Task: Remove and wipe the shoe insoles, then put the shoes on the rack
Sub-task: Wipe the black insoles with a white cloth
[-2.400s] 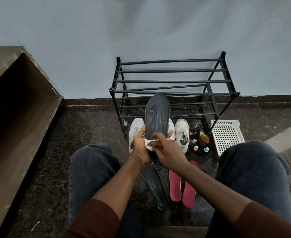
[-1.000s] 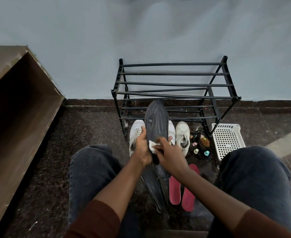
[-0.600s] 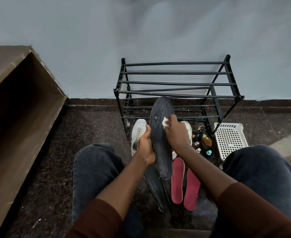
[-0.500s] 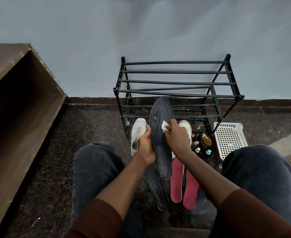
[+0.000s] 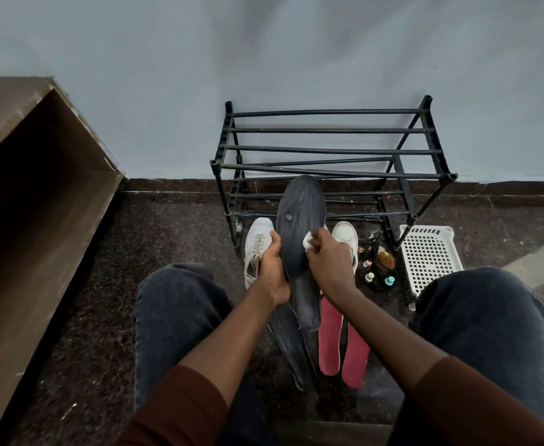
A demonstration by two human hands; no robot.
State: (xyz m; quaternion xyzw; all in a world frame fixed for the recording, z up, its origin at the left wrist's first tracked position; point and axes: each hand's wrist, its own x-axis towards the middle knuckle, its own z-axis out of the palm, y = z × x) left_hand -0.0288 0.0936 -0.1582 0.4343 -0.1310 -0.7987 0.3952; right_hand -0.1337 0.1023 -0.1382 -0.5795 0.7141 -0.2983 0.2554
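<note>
The black tubular metal shoe rack (image 5: 331, 162) stands against the wall, with no shoes on its bars. Two white lace-up sneakers (image 5: 258, 249) sit on the dark speckled stone floor (image 5: 155, 252) at its foot. Nearer the person lie a second dark insole (image 5: 291, 349) and two red foam insoles (image 5: 343, 342), flat on the floor.

Step in hand, by judgement: wiping. The left hand (image 5: 274, 272) grips the long dark grey insole (image 5: 299, 233) at its left edge, holding it raised, toe end up. The right hand (image 5: 330, 262) pinches a small white cloth wad (image 5: 307, 244) against the insole's right edge.

Next move calls for steady cloth pressure along the remaining surface. After wiping, the sneakers go on the rack.
</note>
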